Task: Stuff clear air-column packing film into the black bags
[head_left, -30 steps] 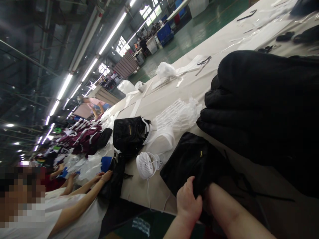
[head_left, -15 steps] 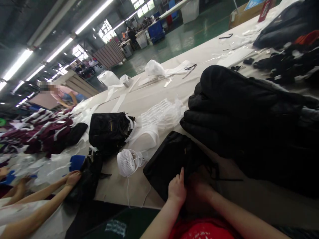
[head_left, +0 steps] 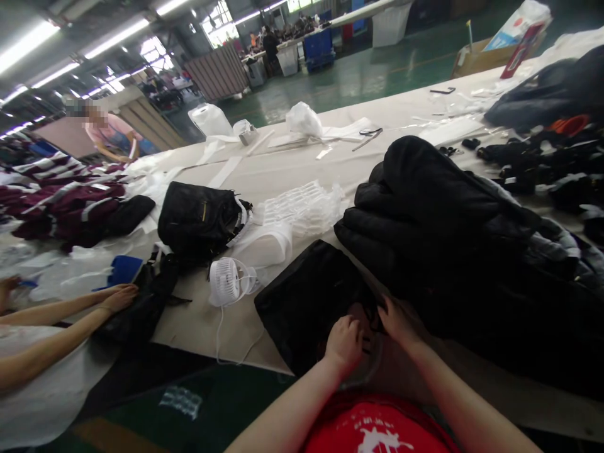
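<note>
Bag: black, lying on the desk (head_left: 189,327) at its near edge, in front of the person; its near right corner is at the 2 hands. Call it bag 1 (head_left: 304,299).
Left hand: fingers curled, at the near edge of bag 1; the palm is hidden, so I cannot tell how firmly it grips [the left hand (head_left: 345,343)].
Right hand: partly closed, fingertips at the right edge of bag 1, beside a dark strap; the hold is unclear [the right hand (head_left: 399,322)].
Black pile: the black pile (head_left: 419,220) bulges up just right of bag 1.
Fan: 1 white fan (head_left: 224,282), left of bag 1, its cord hanging over the desk edge.
White wrap: the white wrap (head_left: 302,209) lies beyond bag 1, with a white sheet (head_left: 271,244) curled in front of it.
Bag 2: bag 2 (head_left: 193,217), black with a gold-coloured zip, lies beyond the fan.
Co-worker: at left, a co-worker's hands (head_left: 123,297) touch dark fabric (head_left: 146,305) near a blue piece (head_left: 125,269).
Maroon pile: the maroon pile (head_left: 70,198) lies far left.
</note>
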Action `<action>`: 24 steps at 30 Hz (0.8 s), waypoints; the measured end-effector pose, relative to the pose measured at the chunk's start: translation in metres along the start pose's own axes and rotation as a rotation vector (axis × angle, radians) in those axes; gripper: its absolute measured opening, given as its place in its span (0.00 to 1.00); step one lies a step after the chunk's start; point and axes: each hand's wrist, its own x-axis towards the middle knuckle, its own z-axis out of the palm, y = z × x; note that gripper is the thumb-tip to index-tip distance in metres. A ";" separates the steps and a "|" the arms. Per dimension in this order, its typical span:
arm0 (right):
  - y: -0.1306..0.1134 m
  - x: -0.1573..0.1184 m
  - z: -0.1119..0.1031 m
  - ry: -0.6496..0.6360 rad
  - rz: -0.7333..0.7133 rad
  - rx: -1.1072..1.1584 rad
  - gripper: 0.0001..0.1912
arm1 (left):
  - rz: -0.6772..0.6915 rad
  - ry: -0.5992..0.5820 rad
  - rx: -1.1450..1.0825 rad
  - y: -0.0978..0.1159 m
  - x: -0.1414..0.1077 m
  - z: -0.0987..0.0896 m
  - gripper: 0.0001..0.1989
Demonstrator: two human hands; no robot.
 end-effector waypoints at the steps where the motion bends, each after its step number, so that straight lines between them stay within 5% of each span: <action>1: -0.006 0.010 -0.001 -0.073 0.064 0.073 0.20 | -0.069 0.006 -0.049 0.006 0.010 0.007 0.19; 5: -0.026 0.027 -0.011 -0.434 0.211 0.293 0.15 | -0.292 -0.054 -0.331 0.018 0.048 0.023 0.19; 10: -0.036 0.019 -0.023 -0.662 0.314 0.509 0.17 | -0.211 0.010 -0.527 0.015 0.041 0.018 0.19; 13: -0.043 0.008 -0.026 -0.700 0.494 0.668 0.12 | -0.265 -0.008 -0.559 0.017 0.018 0.013 0.12; 16: -0.059 -0.007 -0.030 -0.755 0.594 0.739 0.13 | -0.462 -0.116 -0.924 0.025 -0.002 0.009 0.15; 21: -0.093 -0.031 -0.041 -0.651 0.320 0.408 0.19 | -0.694 -0.294 -1.784 0.041 -0.021 -0.001 0.14; 24: -0.102 -0.038 -0.048 -0.503 0.184 0.170 0.20 | -0.818 -0.187 -2.097 0.041 -0.026 -0.007 0.10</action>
